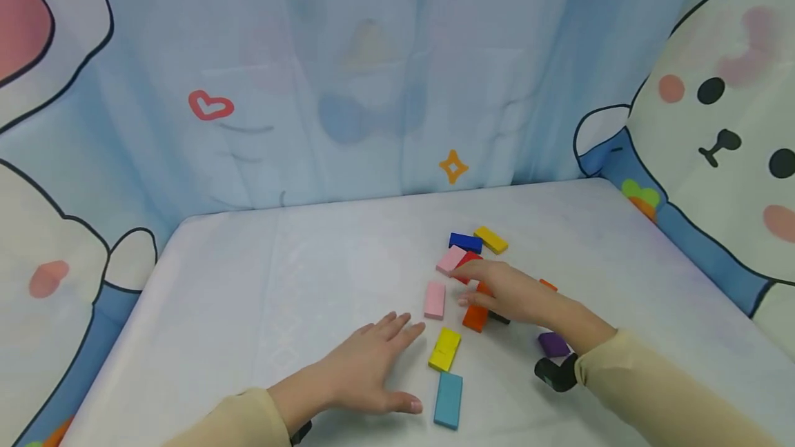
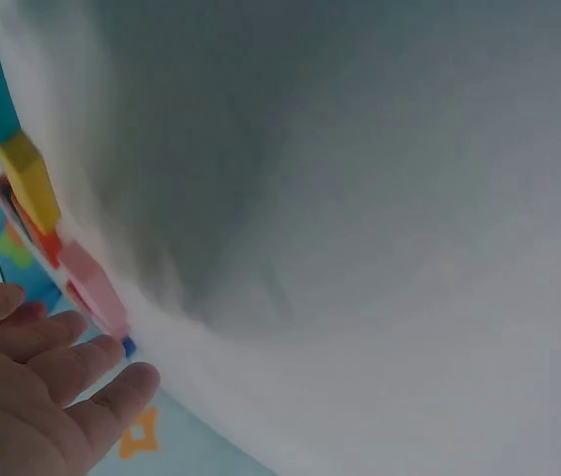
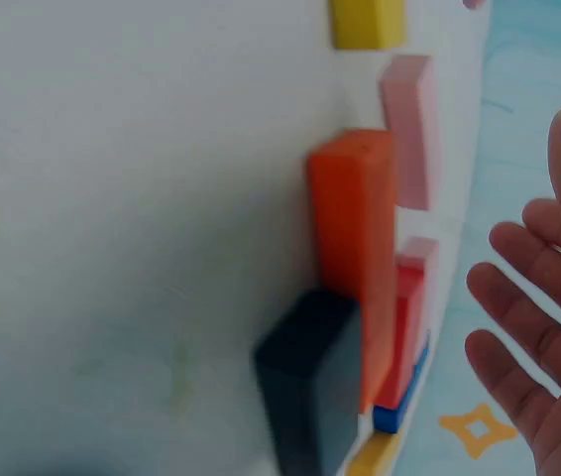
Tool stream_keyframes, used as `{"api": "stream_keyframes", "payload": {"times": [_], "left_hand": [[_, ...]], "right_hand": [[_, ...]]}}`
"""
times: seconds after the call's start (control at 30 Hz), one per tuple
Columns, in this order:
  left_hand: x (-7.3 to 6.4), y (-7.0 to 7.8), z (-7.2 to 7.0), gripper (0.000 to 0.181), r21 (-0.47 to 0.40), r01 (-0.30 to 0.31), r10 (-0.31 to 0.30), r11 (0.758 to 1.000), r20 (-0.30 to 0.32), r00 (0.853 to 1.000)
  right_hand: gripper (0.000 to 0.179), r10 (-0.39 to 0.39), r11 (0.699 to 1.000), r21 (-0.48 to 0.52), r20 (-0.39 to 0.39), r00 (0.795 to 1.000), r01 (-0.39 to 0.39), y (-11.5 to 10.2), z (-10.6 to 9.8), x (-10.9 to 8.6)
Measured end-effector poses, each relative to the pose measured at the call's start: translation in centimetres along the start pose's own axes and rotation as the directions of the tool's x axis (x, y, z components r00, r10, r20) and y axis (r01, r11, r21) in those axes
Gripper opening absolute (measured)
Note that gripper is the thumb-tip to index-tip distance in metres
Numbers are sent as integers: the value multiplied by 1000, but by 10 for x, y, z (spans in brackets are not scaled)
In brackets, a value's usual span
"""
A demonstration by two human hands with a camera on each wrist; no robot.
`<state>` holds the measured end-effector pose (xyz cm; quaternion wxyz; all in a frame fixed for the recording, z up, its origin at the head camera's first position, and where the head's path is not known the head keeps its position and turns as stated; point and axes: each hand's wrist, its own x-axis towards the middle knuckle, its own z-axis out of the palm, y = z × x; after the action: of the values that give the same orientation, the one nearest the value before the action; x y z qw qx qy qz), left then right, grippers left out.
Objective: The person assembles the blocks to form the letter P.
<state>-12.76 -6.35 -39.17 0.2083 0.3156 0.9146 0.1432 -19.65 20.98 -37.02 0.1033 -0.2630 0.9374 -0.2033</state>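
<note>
My right hand point(image 1: 515, 288) hovers over a cluster of coloured blocks, its fingers loosely stretched and holding nothing. Beneath and beside it lie an orange block point(image 1: 475, 319), a red block point(image 1: 469, 257) and a black block point(image 3: 305, 382), partly hidden in the head view. My left hand point(image 1: 363, 370) is spread palm down over the table, left of a teal block point(image 1: 448, 401) and a yellow block point(image 1: 444, 349); it holds nothing. A pink block point(image 1: 435, 300) lies between the two hands. In the left wrist view, the fingers point(image 2: 112, 402) are apart and relaxed.
Farther back lie a second pink block point(image 1: 450, 259), a blue block point(image 1: 465, 243) and another yellow block point(image 1: 491, 240). A purple block point(image 1: 553, 344) sits beneath the right wrist. The white table point(image 1: 298, 281) meets a printed blue curtain point(image 1: 373, 123) behind.
</note>
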Motion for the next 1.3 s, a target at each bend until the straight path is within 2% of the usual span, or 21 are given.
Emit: {"api": "stream_keyframes", "payload": {"times": [0.13, 0.3, 0.47, 0.57, 0.73, 1.03, 1.3], "left_hand": [[2, 11, 9, 94, 13, -35, 35, 999, 6, 999], [0, 21, 16, 92, -29, -61, 60, 998, -14, 998], [3, 26, 21, 91, -41, -41, 40, 998, -26, 999], [6, 27, 22, 88, -42, -20, 19, 999, -31, 999], [10, 29, 24, 82, -49, -19, 17, 999, -51, 999], [14, 31, 26, 76, -59, -22, 18, 998, -64, 998], [16, 34, 27, 76, -30, -30, 28, 999, -66, 997]], "right_hand": [[41, -53, 998, 29, 45, 998, 52, 2, 13, -2], [37, -136, 990, 53, 85, 987, 132, 9, 24, -4], [35, -179, 983, 73, 116, 977, 171, 13, 27, -4], [33, -191, 981, 74, 140, 972, 182, 13, 28, -2], [32, -202, 979, 67, 174, 964, 193, 11, 29, 0], [27, -190, 982, 49, 181, 965, 185, 11, 31, 5], [24, -223, 975, 52, 181, 958, 217, 14, 29, 3]]}}
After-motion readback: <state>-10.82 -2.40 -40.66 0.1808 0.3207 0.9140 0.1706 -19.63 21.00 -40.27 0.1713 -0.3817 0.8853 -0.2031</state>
